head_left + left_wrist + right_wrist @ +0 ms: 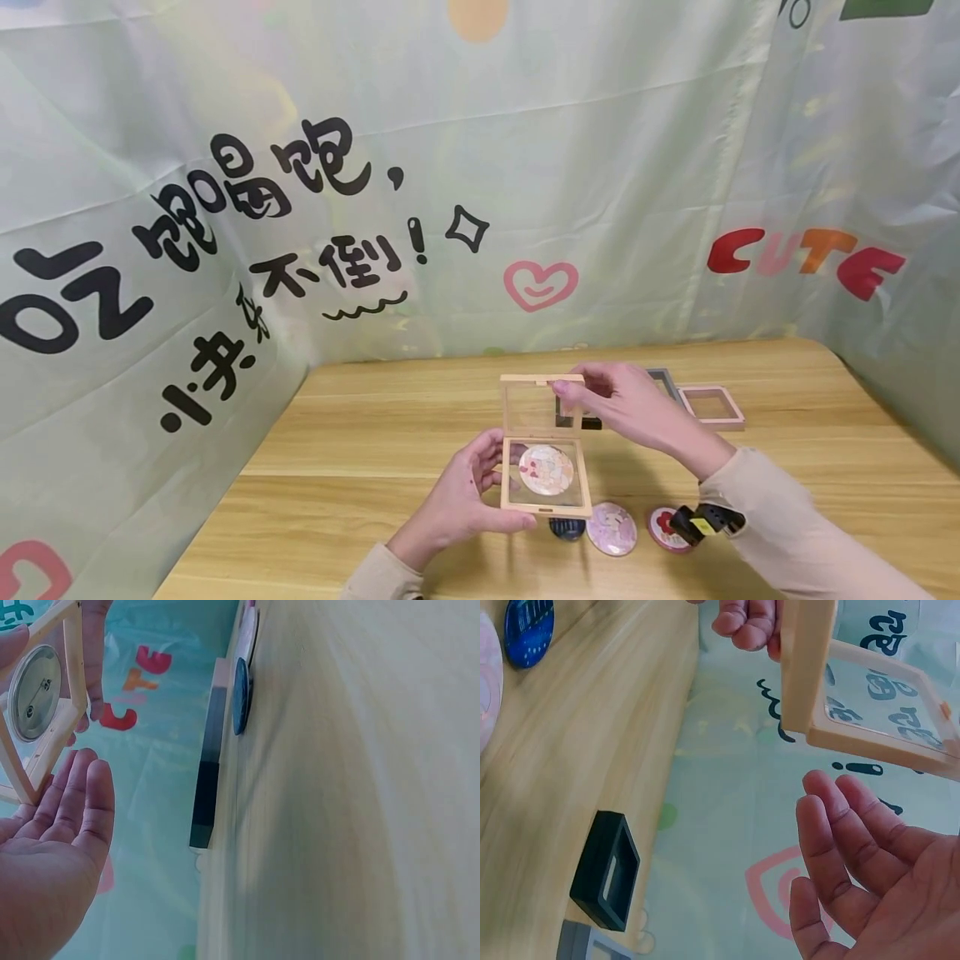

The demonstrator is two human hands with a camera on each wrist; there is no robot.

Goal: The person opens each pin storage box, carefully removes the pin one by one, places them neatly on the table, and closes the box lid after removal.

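Note:
A peach hinged display case (pixel 547 511) is held up above the table with its clear-windowed lid (pixel 525 408) raised. A round button badge (pixel 546 470) with a pale pink and red print lies in the lower half; the left wrist view shows its metal pin back (pixel 34 693). My left hand (pixel 468 492) holds the lower half by its left side, thumb along the front edge. With the thumb at the lid's top right corner, my right hand (pixel 630 404) pinches the lid; its other fingers (pixel 847 840) stretch out behind it.
On the wooden table below lie a dark blue badge (pixel 529 630), a lilac badge (pixel 612 529) and a red-flower badge (pixel 667 530). Farther back are a black case (pixel 607 870), a grey case (pixel 663 383) and a pink case (pixel 712 407). A printed curtain (pixel 630 208) surrounds the table.

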